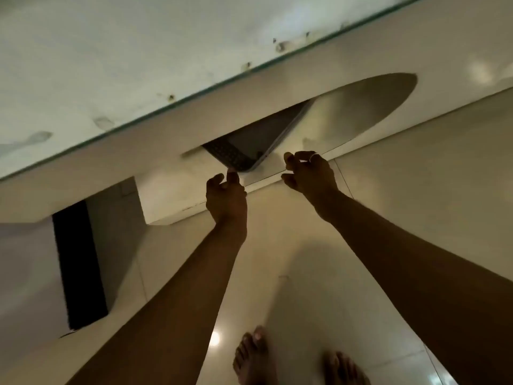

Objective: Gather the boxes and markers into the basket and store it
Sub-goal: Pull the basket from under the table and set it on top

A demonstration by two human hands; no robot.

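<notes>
A dark grey perforated basket (244, 147) sits on the low shelf under the table top, mostly pushed in, with only one rounded corner showing. Its contents are hidden; no boxes or markers can be seen. My left hand (226, 197) is just in front of that corner, fingers loosely curled, one fingertip touching the basket's rim. My right hand (311, 173), with a ring on one finger, hovers to the right of the basket, fingers half curled and holding nothing.
The glass-topped cream table (116, 79) fills the upper part of the view, with an oval cut-out (374, 104) in its lower shelf. A dark opening (77, 262) lies at the left. My bare feet (291, 359) stand on glossy floor tiles.
</notes>
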